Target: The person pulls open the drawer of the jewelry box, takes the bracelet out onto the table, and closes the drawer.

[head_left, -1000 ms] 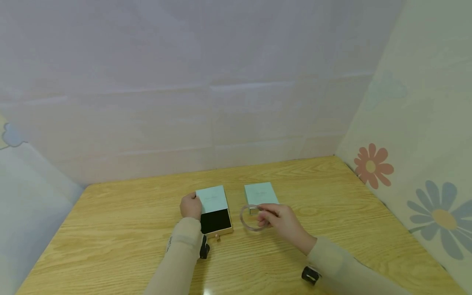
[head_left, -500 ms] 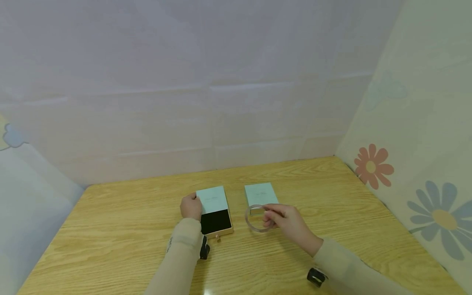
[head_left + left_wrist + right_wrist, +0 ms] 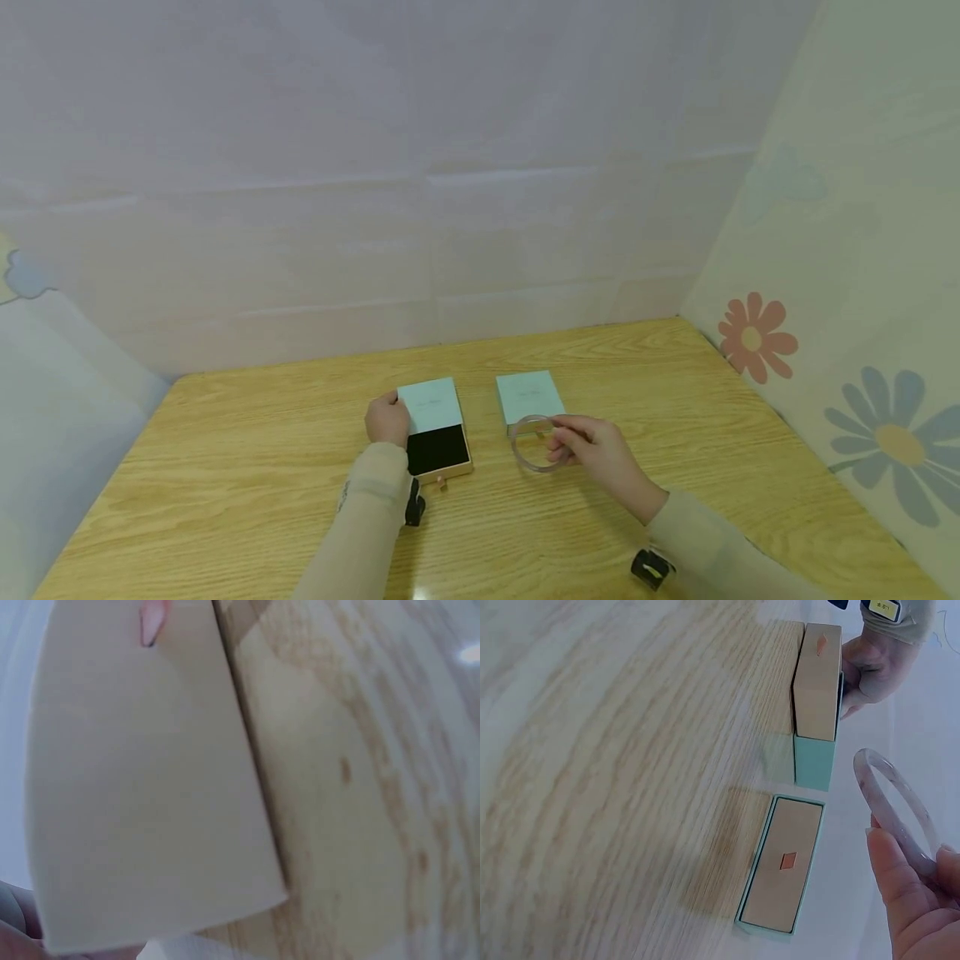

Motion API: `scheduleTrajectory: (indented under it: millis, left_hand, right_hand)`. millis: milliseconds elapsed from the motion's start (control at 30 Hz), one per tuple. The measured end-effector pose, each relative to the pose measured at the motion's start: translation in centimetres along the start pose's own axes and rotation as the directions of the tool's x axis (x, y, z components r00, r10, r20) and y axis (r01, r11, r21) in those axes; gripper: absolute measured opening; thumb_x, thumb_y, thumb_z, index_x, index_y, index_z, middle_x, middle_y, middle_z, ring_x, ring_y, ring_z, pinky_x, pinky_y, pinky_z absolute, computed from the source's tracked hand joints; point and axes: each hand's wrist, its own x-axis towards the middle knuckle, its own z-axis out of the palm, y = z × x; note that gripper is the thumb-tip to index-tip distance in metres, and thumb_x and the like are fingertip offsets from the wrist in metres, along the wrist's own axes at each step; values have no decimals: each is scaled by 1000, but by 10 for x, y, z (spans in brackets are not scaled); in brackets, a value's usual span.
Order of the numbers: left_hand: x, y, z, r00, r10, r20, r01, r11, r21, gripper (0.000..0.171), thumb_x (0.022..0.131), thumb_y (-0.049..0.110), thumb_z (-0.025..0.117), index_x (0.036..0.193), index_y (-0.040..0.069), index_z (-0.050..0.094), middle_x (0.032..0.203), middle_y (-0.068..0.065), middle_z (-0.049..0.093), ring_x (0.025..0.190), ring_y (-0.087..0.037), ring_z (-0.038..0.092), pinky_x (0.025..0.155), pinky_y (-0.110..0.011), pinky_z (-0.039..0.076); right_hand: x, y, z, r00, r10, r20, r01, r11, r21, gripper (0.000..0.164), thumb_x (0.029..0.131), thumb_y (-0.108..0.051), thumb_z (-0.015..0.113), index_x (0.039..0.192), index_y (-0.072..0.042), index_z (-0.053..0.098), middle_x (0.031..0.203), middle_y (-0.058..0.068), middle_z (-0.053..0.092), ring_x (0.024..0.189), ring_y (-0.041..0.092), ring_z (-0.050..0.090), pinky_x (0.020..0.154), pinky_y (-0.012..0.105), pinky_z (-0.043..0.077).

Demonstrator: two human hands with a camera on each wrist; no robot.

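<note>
My right hand (image 3: 596,450) pinches a pale, translucent bangle (image 3: 886,817) between thumb and fingers, holding it up above the table. To the left, my left hand (image 3: 387,419) grips the left side of a mint-green jewellery box (image 3: 431,404). This box's drawer (image 3: 437,450) is pulled out toward me, showing a black lining and a small pull tab (image 3: 442,482) in front. In the left wrist view the drawer's plain beige front (image 3: 150,787) fills much of the picture. A second mint-green box (image 3: 528,396), its drawer pushed in, lies behind the bangle.
Both boxes rest on a wood-grain table (image 3: 255,467). A pale cloth wall (image 3: 450,208) stands behind it, and a side panel with printed flowers (image 3: 900,446) rises on the right. Each wrist carries a small black device (image 3: 651,568).
My right hand has shifted a little to the right with the bangle, which now overlaps the second box's front. The left hand and both boxes have stayed in place.
</note>
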Motion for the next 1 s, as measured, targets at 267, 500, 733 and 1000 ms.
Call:
scheduleTrajectory:
  millis: [267,500,733,1000]
  left_hand:
    - [0,-1,0,1000,8,0,-8,1000,-7,38,102,1,39,137,-11,48,138,-30,47,127,-45,44,101,-53,41]
    - [-3,2,-2,1000,14,-4,-14,1000,11,37,102,1,40,137,-11,48,138,-30,47,126,-45,45,101,-53,42]
    - [-2,2,-1,1000,6,-2,-6,1000,0,38,103,1,39,137,-10,48,139,-30,47,127,-45,44,101,-53,42]
    - [-3,2,-1,1000,-2,-1,2,1000,-4,38,103,1,39,138,-10,48,139,-30,46,127,-45,43,101,-53,42]
  right_hand:
    - [-3,2,-6,999,32,-16,-33,999,-9,32,100,1,50,123,23,52,90,25,67,78,22,70,69,32,58]
    - [-7,3,-11,994,93,-62,-94,996,-8,33,100,1,49,126,21,51,91,21,68,79,22,70,70,35,58]
    - [-7,7,-15,990,104,-90,-106,994,-14,32,100,2,49,126,20,52,90,21,68,76,17,70,68,34,58]
    - [-8,10,-21,987,135,-93,-136,991,-8,32,101,1,47,128,18,52,94,24,67,78,16,70,69,29,57]
